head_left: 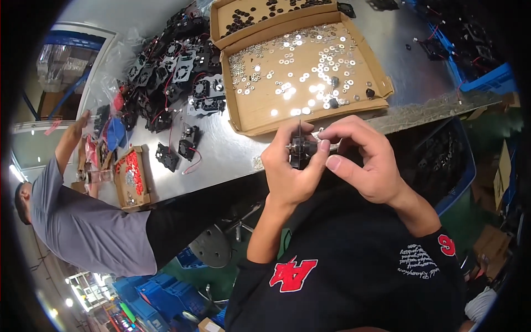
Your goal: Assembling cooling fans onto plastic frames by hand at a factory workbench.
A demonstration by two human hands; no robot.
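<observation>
Just in front of the bench edge, my left hand (291, 169) grips a small black fan unit (299, 148) between thumb and fingers. A thin plate stands up from this unit, and part of it is hidden by my fingers. Close on its right is my right hand (368, 163), its fingers curled and their tips almost at the unit. Something small and pale shows by these fingertips, too small to name. Beyond both hands lies a shallow cardboard tray (310, 120) with many loose silver washers (326, 63) spread over its bottom.
Behind the tray, another cardboard box (217, 22) holds dark round parts. Fan units (177, 69) with wires are heaped to its left. A small box of red parts (131, 177) sits near a co-worker (94, 221). Blue crates (487, 80) stand at right.
</observation>
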